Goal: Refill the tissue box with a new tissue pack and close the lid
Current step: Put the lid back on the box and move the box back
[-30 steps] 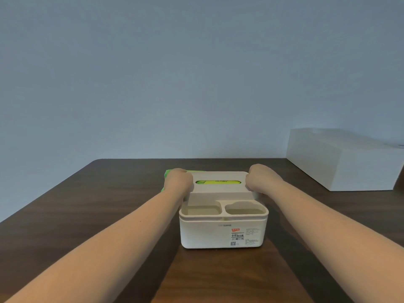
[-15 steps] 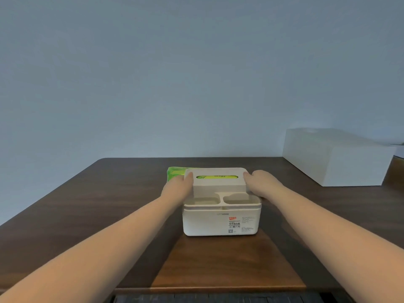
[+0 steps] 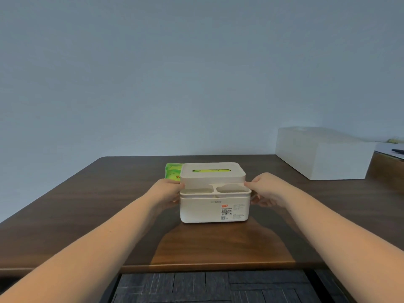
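Observation:
A cream tissue box [image 3: 203, 212] with a label on its front stands in the middle of the dark wooden table [image 3: 76, 206]. Its lid [image 3: 213, 174] sits on the rear part, and green shows through the lid's slot. Two small open compartments lie along the front top. My left hand [image 3: 166, 192] grips the box's left side, thumb near the lid's lower edge. My right hand [image 3: 265, 190] grips the right side the same way. A green tissue pack [image 3: 172, 172] lies behind the box at its left, partly hidden by the lid.
A large white rectangular box [image 3: 323, 159] rests at the table's back right. Beyond it a lighter surface [image 3: 391, 150] holds a dark object. The table's near edge is below my forearms, with grey patterned floor [image 3: 207, 287] beneath. A plain wall stands behind.
My hands slid from the lid's ends down to the box's sides. The view has pulled back, so the table's front edge and the floor now show.

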A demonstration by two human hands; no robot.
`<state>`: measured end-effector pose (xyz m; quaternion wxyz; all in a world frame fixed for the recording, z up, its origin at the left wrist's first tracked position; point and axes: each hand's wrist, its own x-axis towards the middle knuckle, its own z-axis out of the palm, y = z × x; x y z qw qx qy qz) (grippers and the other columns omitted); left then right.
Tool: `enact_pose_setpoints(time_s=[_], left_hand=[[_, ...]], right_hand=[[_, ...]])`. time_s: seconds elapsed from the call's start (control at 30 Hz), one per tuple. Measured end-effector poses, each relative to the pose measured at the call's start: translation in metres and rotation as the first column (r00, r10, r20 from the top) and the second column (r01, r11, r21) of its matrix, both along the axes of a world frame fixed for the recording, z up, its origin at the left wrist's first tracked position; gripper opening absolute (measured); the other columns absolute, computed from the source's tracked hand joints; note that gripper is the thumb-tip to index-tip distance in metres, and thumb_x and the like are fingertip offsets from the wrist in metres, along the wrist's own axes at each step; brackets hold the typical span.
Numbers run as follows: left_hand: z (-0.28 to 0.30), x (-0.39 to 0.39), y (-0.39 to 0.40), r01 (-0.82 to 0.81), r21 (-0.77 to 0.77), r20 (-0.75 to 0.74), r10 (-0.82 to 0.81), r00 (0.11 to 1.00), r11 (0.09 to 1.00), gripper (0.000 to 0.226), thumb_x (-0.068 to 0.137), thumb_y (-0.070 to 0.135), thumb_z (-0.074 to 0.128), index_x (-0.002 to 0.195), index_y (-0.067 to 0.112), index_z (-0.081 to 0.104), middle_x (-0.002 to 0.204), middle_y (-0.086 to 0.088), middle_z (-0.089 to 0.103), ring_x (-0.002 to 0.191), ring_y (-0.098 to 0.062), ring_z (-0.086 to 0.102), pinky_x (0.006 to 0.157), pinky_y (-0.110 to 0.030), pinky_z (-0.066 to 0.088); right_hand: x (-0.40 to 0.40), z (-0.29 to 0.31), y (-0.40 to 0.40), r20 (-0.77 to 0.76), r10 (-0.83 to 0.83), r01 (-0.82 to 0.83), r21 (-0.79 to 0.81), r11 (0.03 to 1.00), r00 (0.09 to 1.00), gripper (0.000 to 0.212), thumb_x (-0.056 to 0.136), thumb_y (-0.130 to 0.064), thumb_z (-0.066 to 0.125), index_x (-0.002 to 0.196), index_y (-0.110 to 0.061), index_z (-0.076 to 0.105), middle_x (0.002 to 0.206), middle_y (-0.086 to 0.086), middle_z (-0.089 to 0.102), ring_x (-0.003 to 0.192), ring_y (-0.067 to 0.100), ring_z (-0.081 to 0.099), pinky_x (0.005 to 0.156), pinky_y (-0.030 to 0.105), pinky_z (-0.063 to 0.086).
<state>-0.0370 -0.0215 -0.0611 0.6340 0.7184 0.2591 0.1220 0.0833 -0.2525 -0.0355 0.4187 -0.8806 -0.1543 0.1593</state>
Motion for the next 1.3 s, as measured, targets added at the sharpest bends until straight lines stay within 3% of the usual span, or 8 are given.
enact_pose_setpoints(time_s=[0.2, 0.37, 0.57, 0.7, 0.83, 0.9, 1.07, 1.3], left_hand=[[0.003, 0.0, -0.002, -0.027, -0.01, -0.013, 0.027, 1.0, 1.0, 0.014, 0.093, 0.008, 0.052, 0.086, 0.007, 0.064, 0.093, -0.015, 0.055, 0.086, -0.025, 0.053, 0.065, -0.03, 0.055], [-0.003, 0.002, -0.001, -0.042, -0.005, -0.022, 0.042, 0.999, 0.999, 0.016, 0.094, 0.017, 0.053, 0.086, 0.009, 0.064, 0.074, -0.006, 0.064, 0.058, -0.016, 0.064, 0.069, -0.034, 0.058], [-0.011, 0.005, -0.011, -0.101, 0.318, -0.07, 0.129, 0.989, 0.943, 0.034, 0.093, 0.021, 0.045, 0.066, 0.005, 0.057, 0.067, -0.01, 0.058, 0.072, -0.03, 0.063, 0.071, -0.037, 0.061], [-0.003, 0.003, -0.012, -0.069, 0.268, -0.077, 0.093, 0.993, 0.961, 0.031, 0.091, 0.018, 0.047, 0.062, 0.006, 0.052, 0.068, -0.011, 0.057, 0.073, -0.03, 0.062, 0.081, -0.042, 0.06], [0.003, 0.001, -0.017, -0.039, 0.359, -0.157, 0.102, 0.982, 0.932, 0.031, 0.088, 0.016, 0.046, 0.058, 0.008, 0.046, 0.056, -0.007, 0.051, 0.05, -0.022, 0.056, 0.043, -0.021, 0.051], [0.005, 0.002, -0.016, -0.019, 0.387, -0.198, 0.103, 0.975, 0.922, 0.028, 0.085, 0.017, 0.045, 0.059, 0.007, 0.047, 0.054, -0.007, 0.052, 0.051, -0.025, 0.057, 0.045, -0.023, 0.051], [0.005, 0.001, -0.019, -0.031, 0.495, -0.207, 0.152, 0.966, 0.868, 0.031, 0.083, 0.02, 0.042, 0.055, 0.009, 0.048, 0.044, -0.004, 0.06, 0.056, -0.031, 0.069, 0.07, -0.031, 0.058], [0.006, 0.04, -0.039, -0.098, 0.61, -0.072, 0.178, 0.981, 0.786, 0.038, 0.083, 0.016, 0.044, 0.045, 0.012, 0.041, 0.034, -0.002, 0.053, 0.052, -0.029, 0.058, 0.055, -0.026, 0.044]], right_hand=[[-0.008, 0.003, 0.006, 0.013, 0.035, -0.034, -0.048, 0.998, 0.999, 0.029, 0.1, -0.023, 0.042, 0.099, -0.002, 0.062, 0.08, 0.014, 0.067, 0.068, 0.023, 0.065, 0.053, 0.031, 0.052], [-0.008, 0.002, 0.003, -0.05, 0.073, -0.075, -0.047, 0.996, 0.996, 0.028, 0.1, -0.021, 0.04, 0.106, 0.0, 0.056, 0.088, 0.021, 0.066, 0.06, 0.026, 0.064, 0.049, 0.031, 0.055], [-0.009, -0.004, 0.014, 0.037, 0.053, -0.045, -0.175, 0.984, 0.998, 0.025, 0.098, -0.009, 0.034, 0.103, 0.001, 0.056, 0.09, 0.025, 0.069, 0.059, 0.026, 0.067, 0.045, 0.027, 0.054], [-0.008, -0.001, 0.015, 0.022, 0.035, -0.03, -0.194, 0.981, 0.999, 0.024, 0.092, -0.002, 0.037, 0.095, 0.004, 0.06, 0.075, 0.022, 0.068, 0.054, 0.028, 0.066, 0.039, 0.024, 0.051], [-0.012, 0.001, 0.015, -0.081, 0.026, -0.042, -0.203, 0.978, 0.996, 0.017, 0.085, 0.01, 0.045, 0.086, 0.009, 0.062, 0.058, 0.02, 0.063, 0.034, 0.023, 0.059, 0.034, 0.02, 0.045], [-0.009, 0.0, 0.014, -0.127, 0.023, -0.044, -0.169, 0.985, 0.992, 0.02, 0.086, 0.009, 0.047, 0.097, 0.011, 0.063, 0.064, 0.022, 0.066, 0.035, 0.023, 0.06, 0.033, 0.019, 0.045], [-0.004, -0.007, 0.019, -0.111, -0.036, 0.031, -0.049, 0.998, 0.993, 0.022, 0.081, 0.018, 0.05, 0.098, 0.009, 0.058, 0.083, 0.024, 0.064, 0.055, 0.031, 0.067, 0.058, 0.033, 0.061], [0.027, -0.007, -0.001, -0.016, -0.218, 0.218, 0.11, 0.97, 0.976, 0.01, 0.079, 0.012, 0.056, 0.075, 0.003, 0.055, 0.066, 0.02, 0.063, 0.063, 0.036, 0.072, 0.078, 0.047, 0.061]])
